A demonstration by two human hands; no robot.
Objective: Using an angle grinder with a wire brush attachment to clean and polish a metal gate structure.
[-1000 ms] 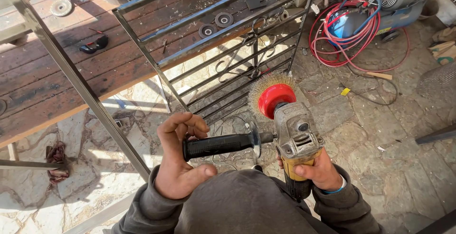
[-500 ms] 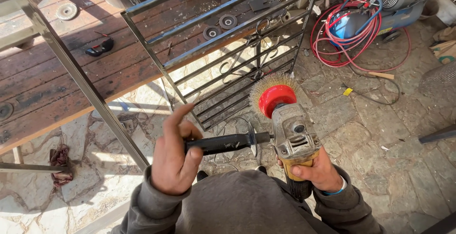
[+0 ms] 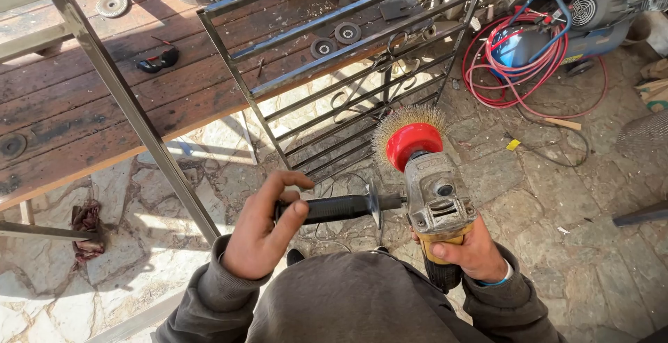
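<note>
Grinder body (image 3: 440, 211): rear half hidden under right hand (image 3: 467, 251) and behind the sleeve, switch not visible. Side handle (image 3: 327, 209): end covered by left hand (image 3: 261, 235) fingers. Wire brush (image 3: 410, 134) far side blocked by red hub. Compressor (image 3: 591, 16) cut off at top edge. Small discs on bench (image 3: 335, 39): too small to type.

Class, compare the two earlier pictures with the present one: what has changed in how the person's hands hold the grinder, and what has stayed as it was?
The left hand has loosened on the black side handle: a second ago it was wrapped around it, now the fingers are spread and only partly curled over the end. The right hand still grips the angle grinder body, wire brush pointing away. The metal gate is unchanged.
</note>
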